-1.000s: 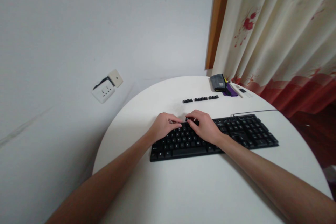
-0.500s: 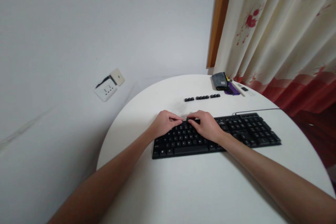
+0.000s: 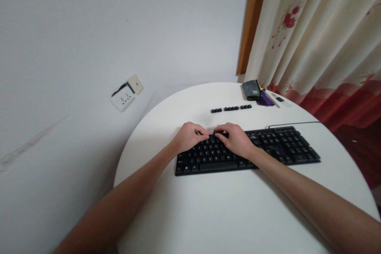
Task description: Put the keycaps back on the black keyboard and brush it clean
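A black keyboard (image 3: 218, 166) lies on the white round table, its upper left part covered by my hands. My left hand (image 3: 190, 137) is over the keyboard's back left edge, thumb and index finger closed together at the top row; what they hold, if anything, is hidden. Close beside it, my right hand (image 3: 233, 139) pinches a small black keycap (image 3: 214, 132) at the same back edge. Behind the keyboard, loose black keycaps (image 3: 231, 108) stand in a line of three small groups.
A grey pouch (image 3: 251, 90), a purple cloth (image 3: 266, 99) and a whitish stick (image 3: 272, 98) lie at the table's back right. The keyboard cable (image 3: 293, 124) runs off to the right. A wall with a socket (image 3: 122, 99) borders the left; a curtain (image 3: 297, 47) hangs behind.
The view has shifted slightly, so everything sits a little further right and up. Both hands keep nearly the same pinching pose at the keyboard's back edge.
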The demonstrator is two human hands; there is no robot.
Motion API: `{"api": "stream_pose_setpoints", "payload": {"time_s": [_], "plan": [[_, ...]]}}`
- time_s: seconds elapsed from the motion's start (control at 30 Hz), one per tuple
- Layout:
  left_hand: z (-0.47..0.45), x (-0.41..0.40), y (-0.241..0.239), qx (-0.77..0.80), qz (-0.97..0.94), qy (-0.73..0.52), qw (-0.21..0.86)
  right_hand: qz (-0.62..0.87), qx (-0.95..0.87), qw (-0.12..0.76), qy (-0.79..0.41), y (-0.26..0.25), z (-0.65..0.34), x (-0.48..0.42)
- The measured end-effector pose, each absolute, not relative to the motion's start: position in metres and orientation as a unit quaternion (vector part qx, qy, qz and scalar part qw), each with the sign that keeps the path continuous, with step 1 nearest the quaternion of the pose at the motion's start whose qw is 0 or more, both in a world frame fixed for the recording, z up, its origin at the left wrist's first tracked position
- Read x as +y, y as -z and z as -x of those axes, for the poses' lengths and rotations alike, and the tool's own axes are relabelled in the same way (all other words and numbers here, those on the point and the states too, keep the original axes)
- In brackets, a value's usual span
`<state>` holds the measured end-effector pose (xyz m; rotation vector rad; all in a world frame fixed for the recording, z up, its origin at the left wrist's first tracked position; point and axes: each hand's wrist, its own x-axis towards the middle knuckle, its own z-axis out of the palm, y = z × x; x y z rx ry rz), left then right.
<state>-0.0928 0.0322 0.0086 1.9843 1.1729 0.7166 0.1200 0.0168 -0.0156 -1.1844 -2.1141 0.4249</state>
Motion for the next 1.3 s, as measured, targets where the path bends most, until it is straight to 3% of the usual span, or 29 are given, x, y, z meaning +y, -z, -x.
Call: {"api": "stream_pose_setpoints", "payload": {"time_s": [1.13, 1.3], "plan": [[0.094, 0.0334, -0.0004, 0.449, -0.804, -0.251, 0.301, 0.401, -0.851, 0.31, -0.137, 0.0139, -0.1225, 0.0173], [0.0909, 0.0305, -0.0043, 0.447, -0.825, -0.236, 0.252, 0.408, -0.857, 0.295, -0.112, 0.0091, -0.1194, 0.0107]]}}
